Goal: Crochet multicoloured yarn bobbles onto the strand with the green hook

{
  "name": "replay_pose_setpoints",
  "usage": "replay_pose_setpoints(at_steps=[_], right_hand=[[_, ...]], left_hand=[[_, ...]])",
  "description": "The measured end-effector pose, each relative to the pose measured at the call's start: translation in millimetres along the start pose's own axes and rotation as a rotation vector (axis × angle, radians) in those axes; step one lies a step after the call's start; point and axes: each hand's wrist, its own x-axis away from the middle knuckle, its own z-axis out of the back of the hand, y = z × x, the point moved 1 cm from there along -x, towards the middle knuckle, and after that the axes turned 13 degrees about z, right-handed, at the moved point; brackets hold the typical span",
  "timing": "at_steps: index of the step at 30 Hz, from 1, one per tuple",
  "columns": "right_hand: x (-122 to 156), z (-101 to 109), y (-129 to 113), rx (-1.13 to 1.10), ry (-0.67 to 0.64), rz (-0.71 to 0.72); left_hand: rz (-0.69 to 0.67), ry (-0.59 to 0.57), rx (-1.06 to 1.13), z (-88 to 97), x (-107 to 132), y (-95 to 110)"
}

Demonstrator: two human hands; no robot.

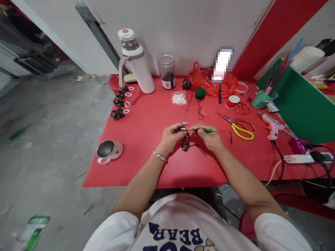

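My right hand point(209, 136) is closed round a crochet hook point(206, 130) with a green handle, its metal tip pointing left. Pinched in my left hand point(172, 136) is a dark multicoloured crochet piece point(185, 142), which hangs down below the fingers. The hook's tip meets the yarn at the left fingertips. A dark yarn tail trails from the piece to the right over the red table point(146, 139). Thin strands lead away behind my hands, towards a multicoloured yarn ball point(186, 83) and a green yarn ball point(200, 93).
Yellow-handled scissors point(242, 130), a red thread spool point(232, 101) and a pink glue gun point(273, 127) lie to the right. Left are a mug point(109, 150), several crocheted pieces with bead loops point(117, 113) and a tall white flask point(141, 69). A bead packet point(179, 98) sits behind my hands.
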Motion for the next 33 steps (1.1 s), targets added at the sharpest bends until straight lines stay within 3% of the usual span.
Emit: replay_pose_setpoints(at_steps=[6, 10, 13, 16, 20, 23, 28, 33], right_hand=[[2.8, -10.5, -5.0, 0.386, -0.011, 0.254], [6.6, -9.6, -3.7, 0.503, -0.016, 0.326], [6.8, -10.3, -5.2, 0.471, 0.002, 0.323], [4.5, -9.5, -4.3, 0.271, 0.02, 0.216], [2.3, -1.1, 9.7, -0.066, 0.104, -0.114], [0.9, 9.9, 17.7, -0.216, 0.081, -0.214], [-3.7, 25.0, 7.0, -0.092, -0.139, -0.225], [-6.8, 26.6, -7.3, 0.014, -0.186, -0.224]], left_hand=[[-0.114, 0.144, 0.011, -7.5, -2.5, -7.9], [-0.054, 0.094, 0.071, -9.1, -3.3, -10.6], [0.011, 0.039, 0.128, -8.8, -3.7, -11.2], [0.064, -0.008, 0.128, -4.3, -4.2, -10.3], [0.129, -0.064, 0.085, 4.3, -3.5, -7.4], [0.11, -0.045, 0.017, 6.5, -1.6, -4.1], [-0.094, 0.092, -0.175, 2.8, 0.6, 1.8], [-0.18, 0.174, -0.337, 2.2, -1.2, 3.0]])
